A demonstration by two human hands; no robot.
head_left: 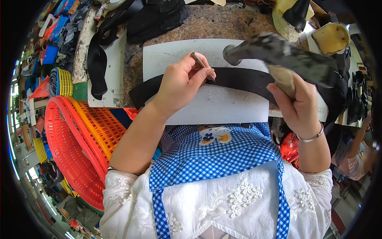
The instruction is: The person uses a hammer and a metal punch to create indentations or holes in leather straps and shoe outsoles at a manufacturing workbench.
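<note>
My left hand (177, 83) pinches a slim metal punch (198, 61), which leans with its lower tip on a curved black strip (244, 79). Its fingers are closed around the tool and rest on the strip. That strip lies across a white board (217, 107) in front of me. In my right hand (300, 105) is a hammer (283, 77), gripped by its pale handle. The dark hammer head is raised over the right part of the board, smeared by motion and apart from the punch.
Under the board lies a speckled stone slab (215, 22). Black pieces (159, 20) are heaped at its far left, and another black strip (97, 65) hangs there. Red and orange plastic baskets (59, 139) stand at left. A yellowish container (332, 38) sits far right; another person (354, 159) is beyond.
</note>
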